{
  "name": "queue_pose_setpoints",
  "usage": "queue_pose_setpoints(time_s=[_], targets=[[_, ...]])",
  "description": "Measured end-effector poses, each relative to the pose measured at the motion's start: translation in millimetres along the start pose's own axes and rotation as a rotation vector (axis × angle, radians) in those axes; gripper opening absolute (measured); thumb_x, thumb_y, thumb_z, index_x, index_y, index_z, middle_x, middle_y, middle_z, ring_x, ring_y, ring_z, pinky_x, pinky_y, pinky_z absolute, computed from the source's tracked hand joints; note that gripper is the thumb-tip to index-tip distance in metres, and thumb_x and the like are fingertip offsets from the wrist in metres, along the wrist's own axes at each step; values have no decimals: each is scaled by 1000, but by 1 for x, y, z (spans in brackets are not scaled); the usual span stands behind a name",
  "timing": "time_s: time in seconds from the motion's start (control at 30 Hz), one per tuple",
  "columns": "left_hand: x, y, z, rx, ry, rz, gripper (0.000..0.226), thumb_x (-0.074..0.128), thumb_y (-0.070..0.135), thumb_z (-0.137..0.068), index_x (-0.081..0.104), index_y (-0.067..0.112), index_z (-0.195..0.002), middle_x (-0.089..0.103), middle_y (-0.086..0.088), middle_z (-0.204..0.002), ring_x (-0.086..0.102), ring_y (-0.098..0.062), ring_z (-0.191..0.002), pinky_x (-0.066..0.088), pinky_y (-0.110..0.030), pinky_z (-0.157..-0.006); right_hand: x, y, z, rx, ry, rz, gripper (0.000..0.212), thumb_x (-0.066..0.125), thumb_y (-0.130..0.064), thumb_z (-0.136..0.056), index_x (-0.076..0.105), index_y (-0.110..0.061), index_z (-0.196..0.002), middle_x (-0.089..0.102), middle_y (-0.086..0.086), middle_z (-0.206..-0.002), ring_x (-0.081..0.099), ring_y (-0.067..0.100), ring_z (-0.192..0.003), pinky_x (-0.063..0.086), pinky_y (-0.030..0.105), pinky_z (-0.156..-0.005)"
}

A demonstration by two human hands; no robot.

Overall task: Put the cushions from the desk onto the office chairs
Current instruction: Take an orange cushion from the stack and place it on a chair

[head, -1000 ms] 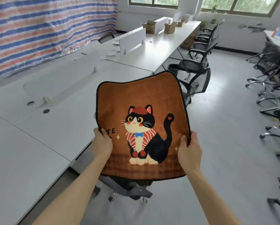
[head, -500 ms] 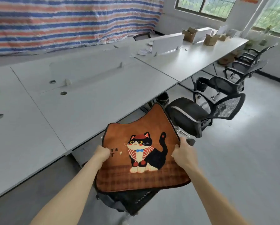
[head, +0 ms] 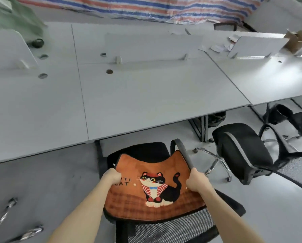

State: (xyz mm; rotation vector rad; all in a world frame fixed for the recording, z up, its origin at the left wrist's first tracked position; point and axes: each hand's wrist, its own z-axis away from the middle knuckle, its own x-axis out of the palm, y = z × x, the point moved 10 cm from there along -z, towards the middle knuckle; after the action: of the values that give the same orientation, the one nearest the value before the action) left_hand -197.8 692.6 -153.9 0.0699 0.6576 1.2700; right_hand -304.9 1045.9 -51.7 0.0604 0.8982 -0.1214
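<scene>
Head view: a long white desk (head: 146,95) is seen across the upper frame. Just before it, a black office chair (head: 146,151) is stood. An orange cat-print cushion (head: 155,195) is held low over its seat. The cushion's side edges are gripped by the left hand (head: 111,178) and right hand (head: 196,181), fingers curled round the fabric.

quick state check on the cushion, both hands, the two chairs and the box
cushion, cat side up, low over the seat, not let go
left hand, grips cushion's left edge
right hand, grips cushion's right edge
near chair, seat partly covered by cushion
second chair, seat bare
cardboard box, open
</scene>
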Motion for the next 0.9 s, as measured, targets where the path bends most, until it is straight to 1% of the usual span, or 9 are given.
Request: queue_pose_setpoints(time_s=[0.13,0.23,0.33,0.4,0.47,0.53,0.63,0.77,0.9], targets=[[4,-22,-16,-106,92,104,33,42,1,-91,30,15,-63,32,-3,-61,28,-19,-52,21,-29,-52,12,-15,-55,-70,-71,38,43,45,-13,-94,39,-5,-136,62,15,-119,61,34,-107,51,39,-81],[11,-32,-29,-169,179,196,23,42,8,-93,40,10,-71,43,-6,-69,41,-23,-61,31,-29,-59,21,-27,-91,-107,-90,4,45,43,-12,-93,38,-6,-137,62,14,-115,61,35,-101,51,39,-77],[31,-35,-54,-220,244,246,24,40,21,-101,55,4,-108,64,-16,-103,62,-32,-90,47,-35,-76,34,-41,-137,-153,-86,-63,53,43,-11,-92,36,-10,-145,63,14,-113,64,34,-97,53,38,-73],[43,-36,-69,-233,299,278,38,38,25,-104,53,0,-127,64,-20,-120,63,-36,-104,48,-37,-80,44,-51,-161,-184,-72,-98,61,42,-10,-95,26,-13,-154,65,13,-110,67,32,-91,54,37,-68],[56,-39,-91,-261,369,300,44,36,29,-106,48,5,-140,59,-18,-133,61,-35,-110,49,-39,-83,63,-59,-190,-199,-58,-171,63,40,-11,-97,21,-16,-157,66,13,-113,67,31,-90,54,37,-66],[68,-49,-108,-316,424,382,50,36,33,-107,37,10,-151,49,-14,-148,56,-35,-123,49,-43,-97,83,-62,-215,-199,-60,-259,62,39,-10,-98,20,-19,-157,67,12,-114,68,31,-90,55,38,-67],[92,-73,-135,-385,498,461,49,38,31,-107,38,9,-151,46,-14,-151,48,-37,-133,41,-48,-109,120,-51,-251,-139,-60,-371,56,38,-11,-99,27,-22,-152,65,13,-115,66,36,-96,57,46,-79],[119,-109,-159,-424,514,365,39,43,28,-105,52,9,-139,59,-15,-135,57,-38,-121,48,-49,-101,176,-18,-282,-29,-84,-451,54,36,-10,-96,35,-25,-148,64,7,-98,64,33,-83,56,43,-74],[140,-140,-168,-488,501,255,44,50,33,-103,56,9,-139,51,-15,-141,55,-36,-122,49,-47,-101,215,0,-289,40,-81,-430,35,40,-16,-102,53,-16,-134,64,13,-114,61,37,-101,52,44,-88]])
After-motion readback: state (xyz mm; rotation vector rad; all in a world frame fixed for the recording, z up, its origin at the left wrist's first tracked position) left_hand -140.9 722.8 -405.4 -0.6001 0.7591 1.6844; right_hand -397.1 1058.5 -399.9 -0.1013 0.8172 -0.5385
